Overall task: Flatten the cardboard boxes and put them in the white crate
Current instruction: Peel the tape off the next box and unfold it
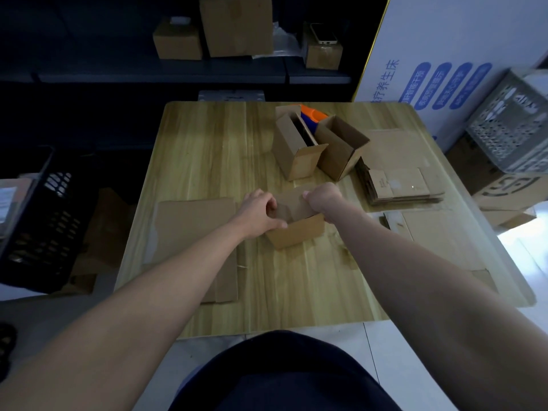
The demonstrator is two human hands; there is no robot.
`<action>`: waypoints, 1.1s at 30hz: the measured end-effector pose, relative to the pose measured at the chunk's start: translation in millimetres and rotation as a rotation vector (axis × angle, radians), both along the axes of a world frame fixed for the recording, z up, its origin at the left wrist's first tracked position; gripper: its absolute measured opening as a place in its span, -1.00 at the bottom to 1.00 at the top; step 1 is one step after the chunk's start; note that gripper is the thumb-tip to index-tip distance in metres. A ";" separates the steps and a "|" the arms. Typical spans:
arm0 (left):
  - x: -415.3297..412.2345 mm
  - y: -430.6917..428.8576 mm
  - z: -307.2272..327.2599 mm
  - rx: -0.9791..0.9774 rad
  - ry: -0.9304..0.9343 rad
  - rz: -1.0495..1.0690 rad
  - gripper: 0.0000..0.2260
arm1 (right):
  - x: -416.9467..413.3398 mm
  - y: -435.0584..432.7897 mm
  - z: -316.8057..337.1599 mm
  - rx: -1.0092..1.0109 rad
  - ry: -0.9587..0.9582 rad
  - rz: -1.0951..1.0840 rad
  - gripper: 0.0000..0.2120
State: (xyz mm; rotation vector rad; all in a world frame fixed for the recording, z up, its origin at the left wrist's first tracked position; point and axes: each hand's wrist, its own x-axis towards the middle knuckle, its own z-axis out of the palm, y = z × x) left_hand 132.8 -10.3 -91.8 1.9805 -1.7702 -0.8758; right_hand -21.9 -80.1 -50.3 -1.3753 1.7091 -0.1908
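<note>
you've got the small cardboard box in the middle of the wooden table, open side up, its top flap standing between your hands. i can't see into it from here.

your left hand comes in from seven o'clock, fingers curled round the flap's left edge, thumb laid along the near wall. your right hand comes in from five o'clock, closed in a fist on the flap's right edge. both forearms are stretched well out over the table.

up at twelve to one o'clock from that box, two open boxes stand upright and touching; the left one shows a dark inside, contents not clear, and the right one looks bare inside. just behind them sits an orange and blue object.

at two o'clock lies a stack of flattened boxes. at nine o'clock a flat cardboard sheet lies under your left forearm, and more flat cardboard lies at three o'clock.

the white crate is off the table at the far right, about two o'clock, perched tilted on a printed carton; its inside is hidden. a black crate stands on the floor at nine o'clock, contents too dark to tell.
</note>
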 end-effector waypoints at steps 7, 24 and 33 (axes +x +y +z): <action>12.8 3.4 2.7 0.078 0.366 0.116 -0.30 | 2.0 -1.6 8.8 0.102 -0.208 -0.207 -0.58; -1.3 -6.2 7.6 -0.239 0.357 0.322 -0.97 | -17.2 -6.4 15.1 0.006 -0.188 -0.045 -0.69; -18.9 19.2 -8.8 -0.317 0.076 0.071 -0.84 | -5.2 6.6 -2.9 0.020 -0.144 -0.041 -0.71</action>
